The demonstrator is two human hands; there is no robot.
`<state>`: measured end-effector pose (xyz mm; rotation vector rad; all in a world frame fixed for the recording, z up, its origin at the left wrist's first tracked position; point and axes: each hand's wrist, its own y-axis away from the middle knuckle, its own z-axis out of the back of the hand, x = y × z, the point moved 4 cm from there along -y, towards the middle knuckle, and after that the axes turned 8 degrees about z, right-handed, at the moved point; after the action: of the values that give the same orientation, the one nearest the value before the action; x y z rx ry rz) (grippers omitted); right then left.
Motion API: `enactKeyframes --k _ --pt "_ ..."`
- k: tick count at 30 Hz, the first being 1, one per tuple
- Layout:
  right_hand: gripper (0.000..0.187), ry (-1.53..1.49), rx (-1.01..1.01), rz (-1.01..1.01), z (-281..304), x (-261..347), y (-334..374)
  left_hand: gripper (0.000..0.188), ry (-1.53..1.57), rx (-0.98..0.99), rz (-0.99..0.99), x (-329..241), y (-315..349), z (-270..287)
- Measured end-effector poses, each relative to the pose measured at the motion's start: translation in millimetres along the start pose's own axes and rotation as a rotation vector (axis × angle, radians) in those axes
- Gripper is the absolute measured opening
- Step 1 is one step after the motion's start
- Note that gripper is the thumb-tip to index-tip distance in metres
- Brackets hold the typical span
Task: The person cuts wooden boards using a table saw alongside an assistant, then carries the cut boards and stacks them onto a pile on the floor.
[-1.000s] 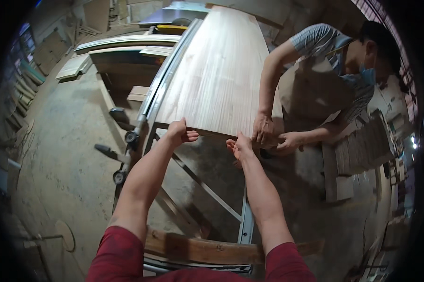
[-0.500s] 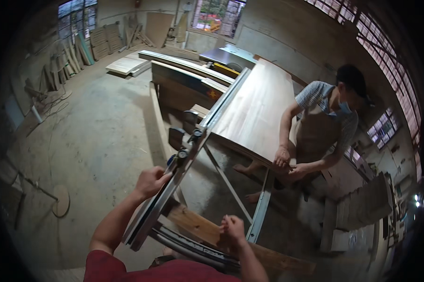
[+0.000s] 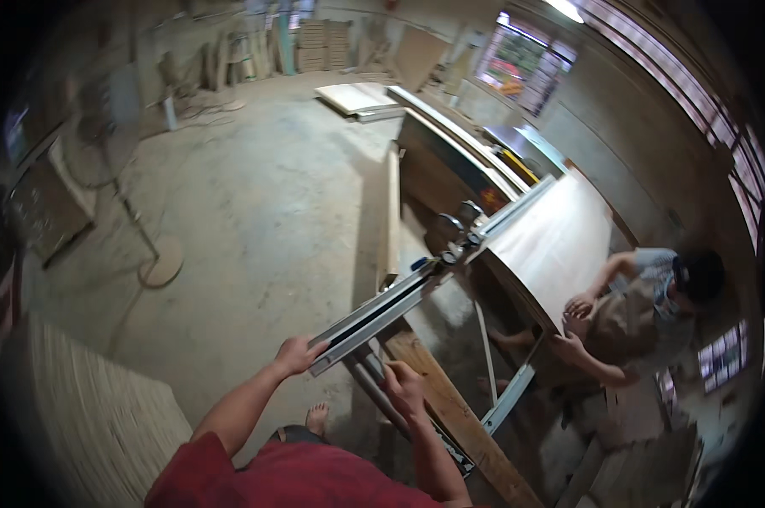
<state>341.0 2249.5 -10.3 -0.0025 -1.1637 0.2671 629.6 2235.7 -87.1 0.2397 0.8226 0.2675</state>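
Note:
My left hand [image 3: 296, 356] is at the near end of a long metal rail [image 3: 382, 315], its fingers curled against the rail's end. My right hand [image 3: 404, 389] is closed beside a metal bar [image 3: 371, 378] under the rail. Whether anything is inside its fingers is hidden. A wooden beam [image 3: 450, 398] runs just to the right of that hand. Along the far part of the rail sit round metal clamp-like fittings [image 3: 454, 250]. A large pale wooden panel [image 3: 552, 245] lies beyond them, at the right of the rail.
A co-worker [image 3: 632, 317] in an apron rests both hands at the panel's near corner. A stand fan's round base [image 3: 160, 262] is on the floor at left. Stacked sheets [image 3: 103, 423] fill the lower left. Boards [image 3: 361, 99] lie at the back.
My view has swung left, so the scene sits further right. My left hand has moved back along the rail to its near end. My right hand is now beside the bar.

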Motion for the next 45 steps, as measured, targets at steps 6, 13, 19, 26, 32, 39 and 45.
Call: enactKeyframes --k 6,13,19,26,32,39,45 --pt "0.02 -0.23 0.319 0.069 -111 37 27 0.066 0.031 0.001 -0.021 2 0 -5" --pt "0.01 -0.134 0.166 0.221 -131 66 -7 0.054 -0.05 0.19 -0.017 -4 -6 2" --pt "0.023 0.154 0.023 0.174 -188 46 -114 0.051 0.037 0.377 -0.395 50 -43 -41" --pt "0.031 0.913 0.27 -0.033 -214 29 -120 0.059 0.12 1.018 0.055 170 -81 84" --pt "0.042 0.541 0.446 -0.348 -272 29 -177 0.045 0.029 0.635 -0.032 218 -223 180" --pt "0.041 0.494 0.706 -0.241 -378 -10 -349 0.043 0.074 0.596 -0.071 241 -404 245" --pt "0.04 0.623 0.907 0.042 -478 15 -578 0.032 0.084 0.121 0.586 489 -478 379"
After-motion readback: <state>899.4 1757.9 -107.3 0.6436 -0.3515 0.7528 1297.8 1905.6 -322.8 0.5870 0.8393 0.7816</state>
